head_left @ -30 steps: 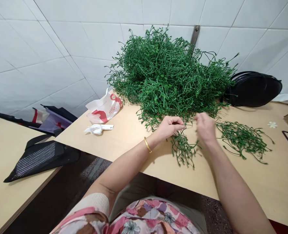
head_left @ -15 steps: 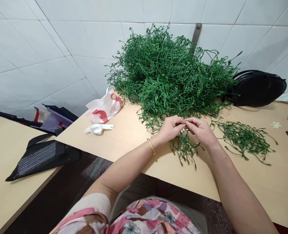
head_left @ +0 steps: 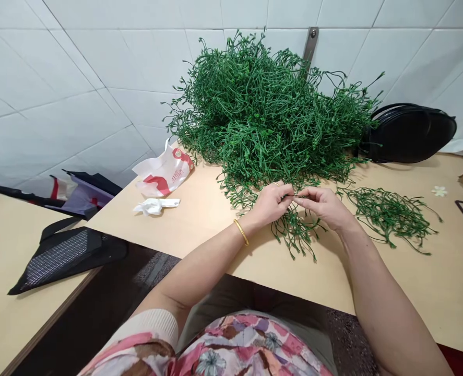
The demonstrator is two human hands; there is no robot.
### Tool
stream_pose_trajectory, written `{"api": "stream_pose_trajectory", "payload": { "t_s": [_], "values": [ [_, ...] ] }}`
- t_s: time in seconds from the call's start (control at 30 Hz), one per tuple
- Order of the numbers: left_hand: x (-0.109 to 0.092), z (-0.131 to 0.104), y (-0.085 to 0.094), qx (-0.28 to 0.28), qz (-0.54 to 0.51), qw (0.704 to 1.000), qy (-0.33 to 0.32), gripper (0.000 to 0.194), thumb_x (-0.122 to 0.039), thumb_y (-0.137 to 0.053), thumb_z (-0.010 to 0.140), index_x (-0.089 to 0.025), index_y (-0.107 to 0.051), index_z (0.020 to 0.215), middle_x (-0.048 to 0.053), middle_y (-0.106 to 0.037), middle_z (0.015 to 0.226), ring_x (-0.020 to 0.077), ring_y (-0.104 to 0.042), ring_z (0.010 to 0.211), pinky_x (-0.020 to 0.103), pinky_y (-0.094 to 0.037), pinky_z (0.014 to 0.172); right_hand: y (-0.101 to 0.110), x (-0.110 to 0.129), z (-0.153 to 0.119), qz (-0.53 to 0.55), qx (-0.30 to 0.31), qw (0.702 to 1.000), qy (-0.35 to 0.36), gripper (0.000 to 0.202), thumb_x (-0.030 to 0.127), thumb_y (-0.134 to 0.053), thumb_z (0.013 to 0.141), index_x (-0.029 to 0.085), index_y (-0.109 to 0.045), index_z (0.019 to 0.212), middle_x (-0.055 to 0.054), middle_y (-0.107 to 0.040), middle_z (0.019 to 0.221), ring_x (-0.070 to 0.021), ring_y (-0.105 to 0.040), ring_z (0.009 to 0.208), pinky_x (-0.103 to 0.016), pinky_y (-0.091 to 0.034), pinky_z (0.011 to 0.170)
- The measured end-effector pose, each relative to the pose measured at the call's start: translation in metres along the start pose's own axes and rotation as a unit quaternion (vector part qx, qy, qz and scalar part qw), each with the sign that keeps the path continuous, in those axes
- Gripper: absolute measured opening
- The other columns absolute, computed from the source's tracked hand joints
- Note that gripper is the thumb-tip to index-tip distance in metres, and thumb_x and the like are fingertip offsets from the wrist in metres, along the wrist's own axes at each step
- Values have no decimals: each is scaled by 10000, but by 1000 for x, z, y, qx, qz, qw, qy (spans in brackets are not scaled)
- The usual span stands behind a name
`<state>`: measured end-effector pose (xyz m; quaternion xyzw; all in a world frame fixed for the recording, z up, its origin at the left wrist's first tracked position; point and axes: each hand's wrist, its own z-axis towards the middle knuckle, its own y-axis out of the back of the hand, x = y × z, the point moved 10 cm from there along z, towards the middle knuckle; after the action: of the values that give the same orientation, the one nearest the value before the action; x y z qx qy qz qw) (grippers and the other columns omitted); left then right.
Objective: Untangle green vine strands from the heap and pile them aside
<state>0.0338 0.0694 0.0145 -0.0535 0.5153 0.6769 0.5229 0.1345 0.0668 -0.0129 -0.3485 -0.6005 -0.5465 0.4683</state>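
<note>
My left hand point(head_left: 271, 204), with a gold bangle point(head_left: 241, 232) at its wrist, is pinched closed at the near edge of a big pile of green artificial plant stems point(head_left: 270, 120). Fingertip to fingertip with it, my right hand point(head_left: 325, 209) is also in a pinch. A thin green stem seems to run between the two pinches, mostly hidden by the fingers. Under and in front of the hands lies a small bunch of the same budded stems point(head_left: 297, 235). To the right, a separate loose heap of stems point(head_left: 393, 215) rests on the wooden table point(head_left: 208, 224).
Left of the pile lie a white and red plastic bag point(head_left: 166, 172) and a crumpled white tissue point(head_left: 153, 206). A black handbag point(head_left: 413, 133) stands at the back right, with a small white flower piece point(head_left: 439, 191) nearer. A black mesh bag point(head_left: 62, 256) lies on the left table.
The view has shifted slightly. Both hands stay together in their pinch, with the right fingers a little straighter and the fingertips slightly farther apart.
</note>
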Motion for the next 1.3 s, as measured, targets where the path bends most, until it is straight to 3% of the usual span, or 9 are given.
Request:
{"api": "stream_pose_trajectory", "payload": {
  "t_s": [0.17, 0.27, 0.43, 0.6, 0.73, 0.83, 1.0, 1.1, 1.3],
  "values": [
    [1, -1, -12, 49, -42, 998, 3, 108, -139, -491, 718, -154, -599, 718, 2, -545, 667, 114, -476, 655, 248, -359, 635, -2, 1, 2, -168, -1, 985, 38, 161, 325, -574, 718, 178, -639, 700, 1, -541, 598, -121, -424, 558, -269, -303, 535],
    [5, -4, -15, 54, -95, 993, 36, 93, -118, -488, 689, -149, -568, 655, -14, -523, 617, 100, -459, 611, 240, -349, 602, 14, 15, 2, -364, -87, 923, 85, 130, 213, -515, 743, 188, -635, 703, -45, -603, 679, -162, -483, 631, -293, -304, 575],
    [23, -7, -8, -2, -233, 964, 125, 63, -151, -540, 695, -140, -522, 635, -32, -485, 590, 73, -425, 568, 223, -340, 563, 92, 40, -26, -489, -343, 800, 50, 206, 216, -435, 812, 150, -630, 804, -145, -603, 803, -252, -520, 764, -356, -330, 629],
    [34, -5, -20, 31, -315, 931, 183, 177, -278, -517, 783, -125, -598, 745, -17, -496, 603, 69, -413, 551, 227, -331, 542, 158, 25, -64, -450, -493, 743, -48, 235, 281, -527, 762, 146, -647, 913, -253, -563, 1034, -431, -425, 1028, -590, -262, 801],
    [35, -7, -23, 41, -326, 924, 197, 237, -115, -478, 738, -131, -614, 932, -4, -538, 700, 60, -438, 588, 220, -339, 563, 168, 3, -62, -430, -461, 770, -93, 201, 283, -560, 729, 139, -652, 835, -272, -515, 1139, -531, -298, 1137, -680, -159, 840],
    [29, -9, -22, 47, -323, 928, 181, 381, -45, -459, 683, -138, -578, 1033, -25, -489, 689, 50, -398, 565, 213, -308, 532, 146, 18, -53, -387, -438, 812, -14, 198, 271, -488, 781, 156, -646, 813, -231, -577, 1041, -460, -399, 1089, -643, -235, 840],
    [25, -7, -12, 3, -292, 947, 137, 378, -92, -481, 699, -136, -534, 1072, -41, -451, 662, 63, -401, 588, 222, -337, 567, 41, 23, -9, -167, -142, 973, 74, 200, 363, -542, 777, 205, -659, 808, -59, -662, 796, -215, -585, 776, -379, -447, 728],
    [22, -6, -7, -17, -264, 958, 106, 373, -108, -486, 715, -149, -517, 1084, -36, -459, 679, 75, -427, 621, 226, -369, 605, -12, 13, -1, -13, 18, 998, 57, 251, 383, -632, 716, 206, -657, 893, -31, -667, 832, -186, -587, 774, -329, -461, 703],
    [-2, -11, 18, -90, -131, 987, 26, 197, -224, -533, 771, -165, -532, 958, 61, -516, 943, 151, -495, 878, 271, -430, 738, -1, 4, -1, 98, -43, 994, 24, 228, 396, -696, 658, 186, -656, 737, 2, -622, 667, -138, -558, 649, -286, -456, 644]
  ]
}}
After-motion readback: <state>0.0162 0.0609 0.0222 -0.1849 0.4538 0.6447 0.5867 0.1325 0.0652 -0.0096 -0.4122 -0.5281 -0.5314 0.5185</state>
